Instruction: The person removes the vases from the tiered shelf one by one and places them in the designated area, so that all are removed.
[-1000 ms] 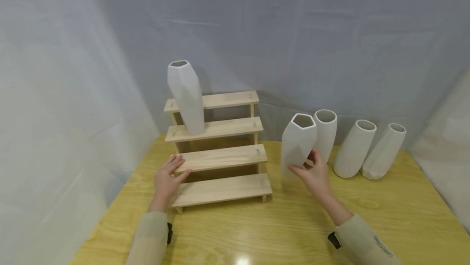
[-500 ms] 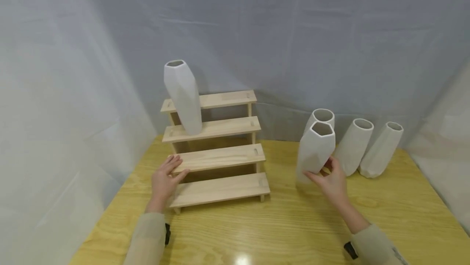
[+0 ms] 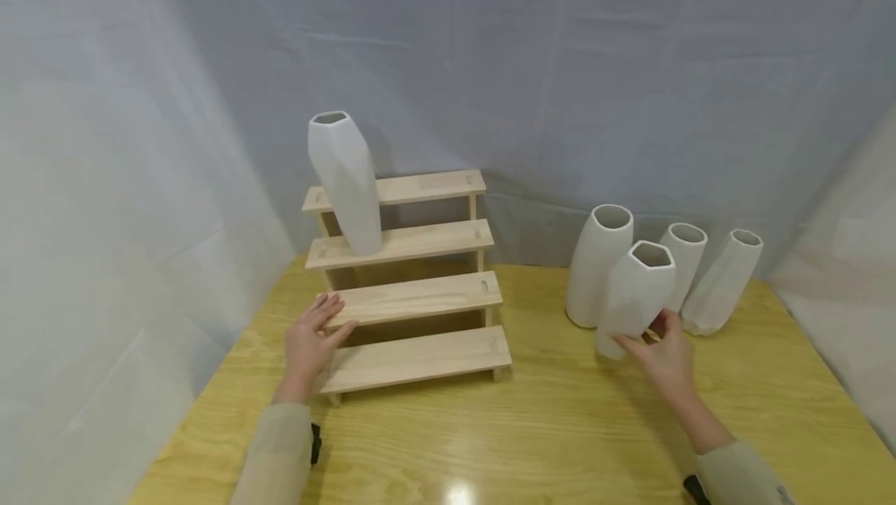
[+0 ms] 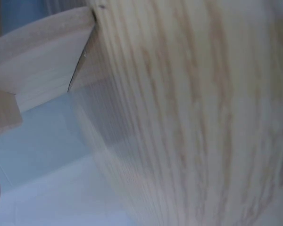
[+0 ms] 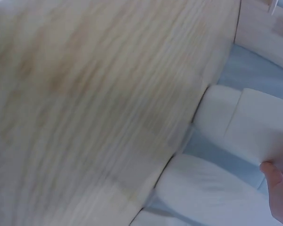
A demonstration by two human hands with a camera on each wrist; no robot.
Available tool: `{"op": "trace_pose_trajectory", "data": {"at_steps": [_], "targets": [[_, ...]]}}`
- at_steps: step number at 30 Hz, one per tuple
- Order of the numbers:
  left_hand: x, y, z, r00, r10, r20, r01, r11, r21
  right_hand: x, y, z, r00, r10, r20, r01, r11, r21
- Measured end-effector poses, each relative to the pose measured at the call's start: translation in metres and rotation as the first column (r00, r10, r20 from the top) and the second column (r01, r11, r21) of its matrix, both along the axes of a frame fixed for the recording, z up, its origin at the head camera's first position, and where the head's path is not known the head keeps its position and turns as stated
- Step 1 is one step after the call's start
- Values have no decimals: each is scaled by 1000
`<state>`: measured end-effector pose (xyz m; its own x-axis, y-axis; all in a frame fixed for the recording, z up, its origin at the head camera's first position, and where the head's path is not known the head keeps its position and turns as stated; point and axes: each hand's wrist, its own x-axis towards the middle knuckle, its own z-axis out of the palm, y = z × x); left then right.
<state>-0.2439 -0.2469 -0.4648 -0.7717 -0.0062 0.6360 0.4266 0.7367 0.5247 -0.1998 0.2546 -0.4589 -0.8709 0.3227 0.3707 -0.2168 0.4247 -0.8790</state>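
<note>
My right hand (image 3: 668,353) pinches a white faceted vase (image 3: 635,295) with a five-sided mouth, low on its side. The vase leans a little, in front of a smooth round-mouthed vase (image 3: 598,271). In the right wrist view my thumb (image 5: 272,175) presses its white wall. My left hand (image 3: 308,341) rests at the left end of a four-tier wooden stand (image 3: 420,299), fingers laid over the second tier from the bottom, thumb apart near that tier's front edge. A tall faceted vase (image 3: 348,186) stands on the tier just below the top, at its left end.
Behind my right hand are another round-mouthed vase (image 3: 684,256) and a slim ridged vase (image 3: 724,283). All stand on a yellowish wood-grain table (image 3: 546,427). Pale cloth (image 3: 532,85) hangs behind and at both sides.
My right hand has carried the faceted vase rightward and slightly nearer, from left of the round-mouthed vase to its front right. My left hand stays on the stand.
</note>
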Motion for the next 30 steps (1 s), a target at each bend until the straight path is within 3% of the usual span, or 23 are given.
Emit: {"op": "trace_pose_trajectory", "data": {"at_steps": [8, 11, 19, 30], "targets": [[3, -2, 0, 1000, -7, 10, 7, 1000, 11, -26, 55, -60, 996, -85, 15, 84, 993, 80], [2, -2, -1, 1000, -8, 11, 8, 1000, 12, -29, 70, -71, 993, -114, 19, 111, 988, 103], [1, -3, -2, 1000, -5, 14, 5, 1000, 19, -25, 95, -73, 980, -189, 61, 177, 972, 156], [-1, -1, 0, 1000, -8, 25, 8, 1000, 10, -22, 119, -74, 945, -302, 128, 269, 937, 225]]}}
